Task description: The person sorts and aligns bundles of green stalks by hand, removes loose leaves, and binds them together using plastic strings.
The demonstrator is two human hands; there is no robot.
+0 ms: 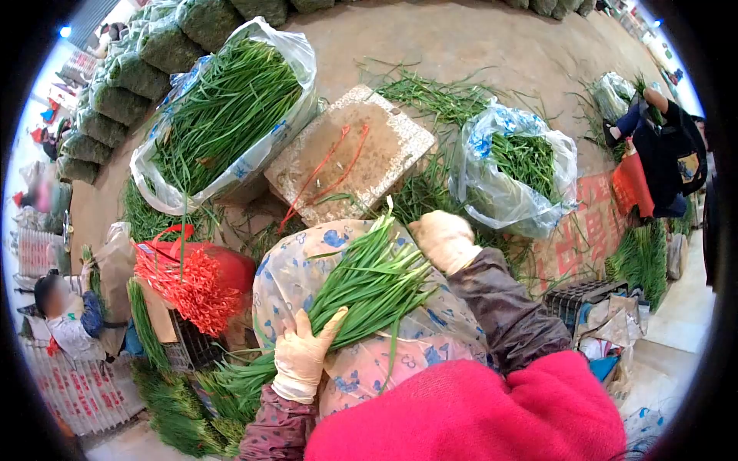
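A loose bunch of garlic chives (369, 288) lies across my lap on a translucent apron with blue patterns (300, 250). The pale cut ends point up and right, and the leaf tips trail down to the left. My left hand (301, 357), in a pale glove, holds the leafy lower part between thumb and fingers. Close beside the cut ends is my right hand (444, 240), also gloved. Its fingers are curled; what they hold, if anything, is hidden.
Ahead stands a foam box (350, 157) with red ties on its lid. Chive-filled bags, a large one (231, 115) and a smaller one (513, 165), flank it. Red ties (188, 284) hang at left by a crate. A person (669, 154) sits far right; another (69, 311) is left.
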